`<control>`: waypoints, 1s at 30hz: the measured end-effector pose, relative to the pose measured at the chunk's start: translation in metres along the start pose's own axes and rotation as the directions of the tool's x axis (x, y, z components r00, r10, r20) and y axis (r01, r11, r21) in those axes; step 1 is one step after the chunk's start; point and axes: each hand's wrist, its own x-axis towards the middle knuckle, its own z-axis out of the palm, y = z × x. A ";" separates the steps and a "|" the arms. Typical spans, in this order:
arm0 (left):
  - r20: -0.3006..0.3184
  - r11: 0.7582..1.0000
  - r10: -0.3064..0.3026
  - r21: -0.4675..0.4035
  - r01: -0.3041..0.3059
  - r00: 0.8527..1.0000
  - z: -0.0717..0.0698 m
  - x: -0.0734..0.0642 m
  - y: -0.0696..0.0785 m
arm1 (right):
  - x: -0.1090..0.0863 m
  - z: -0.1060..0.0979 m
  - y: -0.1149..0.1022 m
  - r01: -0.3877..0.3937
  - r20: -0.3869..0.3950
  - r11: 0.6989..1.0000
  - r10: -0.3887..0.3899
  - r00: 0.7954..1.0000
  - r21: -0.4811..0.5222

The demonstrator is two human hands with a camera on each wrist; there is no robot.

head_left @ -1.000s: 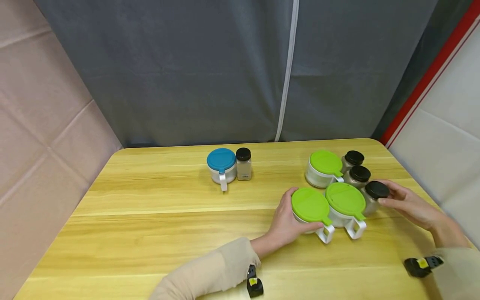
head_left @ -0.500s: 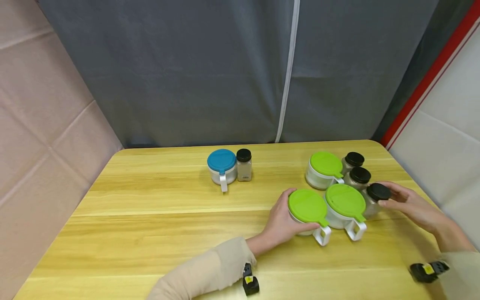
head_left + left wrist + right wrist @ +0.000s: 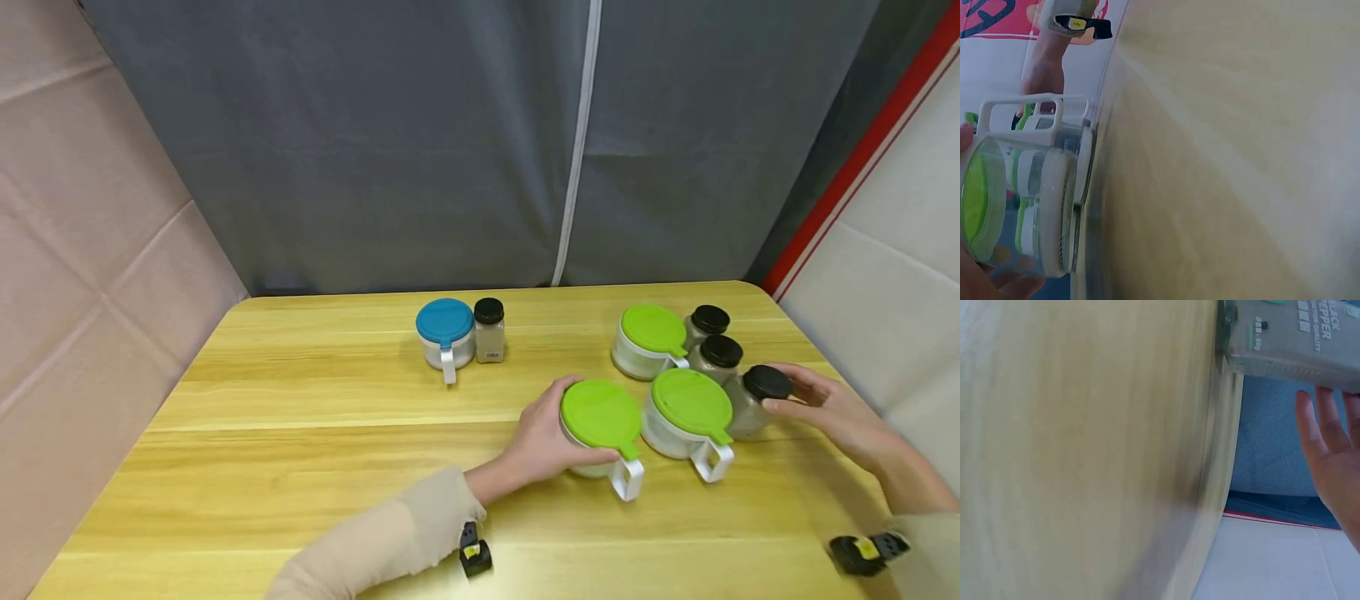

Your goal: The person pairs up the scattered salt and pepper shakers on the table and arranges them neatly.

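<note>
My left hand [image 3: 542, 440] grips a clear seasoning jar [image 3: 602, 417] with a green lid and white handle, thumb near the handle. In the left wrist view the jar's clear wall and pale base [image 3: 1057, 212] show, fingers curled round its far side. At the right, my right hand [image 3: 840, 421] holds a black-capped pepper bottle [image 3: 750, 408] by its cap, thumb and fingers on either side. The bottle's label reads "black pepper" in the right wrist view, where the hand [image 3: 1335, 456] shows beside it. A second green-lidded jar [image 3: 690, 404] stands between the two held things.
Behind them stand a third green-lidded jar [image 3: 651, 333] and two black-capped bottles [image 3: 705, 321]. A blue-lidded jar [image 3: 445, 329] and another black-capped bottle [image 3: 490, 331] stand together at the back middle. The wooden table [image 3: 300, 450] meets a grey curtain behind and a white wall at right.
My left hand has moved left with its green-lidded jar, opening a gap to the second jar. The right hand has shifted slightly right, and the pepper bottle's cap has moved right with it.
</note>
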 end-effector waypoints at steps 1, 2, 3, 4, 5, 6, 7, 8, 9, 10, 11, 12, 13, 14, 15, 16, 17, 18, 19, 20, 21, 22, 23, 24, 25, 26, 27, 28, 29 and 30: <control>0.005 1.000 0.005 0.009 -0.005 1.000 -0.003 0.000 -0.001 | -0.001 -0.001 0.001 -0.001 -0.014 1.000 0.001 1.000 -0.001; 0.011 1.000 0.009 0.013 -0.009 1.000 -0.006 0.000 -0.001 | -0.001 -0.001 0.002 -0.003 -0.027 1.000 0.003 1.000 0.000; 0.018 1.000 0.014 0.013 -0.014 1.000 -0.008 0.000 -0.002 | -0.001 -0.001 0.003 -0.008 -0.052 1.000 0.009 0.999 0.012; 0.026 1.000 0.017 0.017 -0.018 1.000 -0.011 0.000 -0.003 | -0.002 -0.002 0.004 -0.015 -0.065 1.000 0.016 0.998 0.011; 0.034 1.000 0.021 0.023 -0.022 0.999 -0.014 0.000 -0.003 | -0.002 -0.002 0.005 -0.017 -0.076 1.000 0.019 0.997 0.019; 0.043 0.999 0.027 0.029 -0.028 0.999 -0.017 -0.001 -0.004 | -0.002 -0.002 0.006 -0.025 -0.090 1.000 0.026 0.996 0.015; 0.053 0.999 0.031 0.037 -0.033 0.998 -0.020 -0.001 -0.005 | -0.003 -0.002 0.007 -0.021 -0.102 1.000 0.024 0.995 0.023; 0.065 0.998 0.037 0.041 -0.040 0.997 -0.023 -0.001 -0.005 | -0.003 -0.002 0.007 -0.026 -0.117 0.999 0.028 0.993 0.024; 0.075 0.998 0.045 0.051 -0.049 0.996 -0.026 -0.001 -0.006 | -0.003 -0.003 0.008 -0.027 -0.128 0.999 0.031 0.991 0.033; 0.087 0.997 0.052 0.059 -0.057 0.995 -0.029 -0.001 -0.007 | -0.004 -0.004 0.010 -0.026 -0.139 0.999 0.032 0.990 0.039; 0.099 0.996 0.060 0.064 -0.067 0.993 -0.032 -0.001 -0.008 | -0.004 -0.004 0.010 -0.019 -0.151 0.999 0.025 0.988 0.043; 0.110 0.995 0.067 0.068 -0.075 0.992 -0.035 -0.001 -0.009 | -0.004 -0.004 0.011 -0.017 -0.165 0.999 0.023 0.986 0.039; 0.122 0.994 0.074 0.071 -0.083 0.990 -0.038 -0.001 -0.010 | -0.005 -0.006 0.013 -0.016 -0.172 0.999 0.023 0.985 0.041; 0.133 0.993 0.081 0.072 -0.091 0.988 -0.041 -0.002 -0.011 | -0.005 -0.007 0.014 -0.024 -0.183 0.999 0.030 0.983 0.037; 0.143 0.993 0.085 0.071 -0.096 0.986 -0.044 -0.002 -0.012 | -0.006 -0.007 0.014 -0.042 -0.206 0.998 0.049 0.977 0.036; 0.152 0.993 0.090 0.064 -0.101 0.984 -0.046 -0.002 -0.013 | -0.006 -0.007 0.014 -0.061 -0.229 0.998 0.067 0.971 0.035; 0.158 0.993 0.094 0.061 -0.105 0.983 -0.049 -0.003 -0.014 | -0.007 -0.008 0.013 -0.074 -0.232 0.997 0.076 0.970 0.017; 0.163 0.993 0.096 0.056 -0.106 0.982 -0.052 -0.003 -0.015 | -0.008 -0.009 0.012 -0.091 -0.242 0.996 0.092 0.966 0.014; 0.167 0.993 0.098 0.052 -0.108 0.981 -0.055 -0.003 -0.016 | -0.008 -0.010 0.011 -0.100 -0.254 0.995 0.100 0.962 0.011; 0.168 0.993 0.100 0.048 -0.110 0.981 -0.058 -0.004 -0.017 | -0.009 -0.010 0.008 -0.108 -0.268 0.994 0.106 0.958 0.008; 0.170 0.993 0.103 0.045 -0.112 0.980 -0.061 -0.004 -0.018 | -0.010 -0.010 0.004 -0.109 -0.276 0.994 0.106 0.955 0.004; 0.169 0.992 0.106 0.045 -0.115 0.980 -0.064 -0.004 -0.019 | -0.012 -0.010 0.001 -0.098 -0.273 0.995 0.094 0.957 -0.001; 0.169 0.992 0.108 0.045 -0.117 0.980 -0.067 -0.004 -0.019 | -0.013 -0.011 -0.002 -0.086 -0.271 0.996 0.080 0.959 -0.009; 0.169 0.992 0.110 0.042 -0.119 0.979 -0.070 -0.004 -0.020 | -0.013 -0.011 -0.006 -0.084 -0.280 0.996 0.078 0.957 -0.006; 0.168 0.992 0.112 0.043 -0.121 0.979 -0.073 -0.004 -0.021 | -0.014 -0.011 -0.009 -0.075 -0.287 0.997 0.071 0.955 -0.003; 0.166 0.992 0.112 0.039 -0.120 0.980 -0.076 -0.004 -0.021 | -0.015 -0.011 -0.012 -0.072 -0.293 0.997 0.069 0.954 0.000; 0.164 0.992 0.111 0.038 -0.119 0.980 -0.079 -0.005 -0.022 | -0.015 -0.012 -0.015 -0.074 -0.299 0.997 0.069 0.952 -0.003; 0.164 0.992 0.111 0.034 -0.118 0.980 -0.081 -0.005 -0.023 | -0.015 -0.012 -0.017 -0.072 -0.306 0.997 0.067 0.950 -0.004; 0.162 0.993 0.109 0.031 -0.115 0.981 -0.084 -0.005 -0.024 | -0.015 -0.012 -0.019 -0.069 -0.309 0.998 0.065 0.949 -0.001; 0.159 0.993 0.111 0.032 -0.117 0.981 -0.086 -0.005 -0.025 | -0.015 -0.012 -0.022 -0.071 -0.319 0.998 0.066 0.945 -0.002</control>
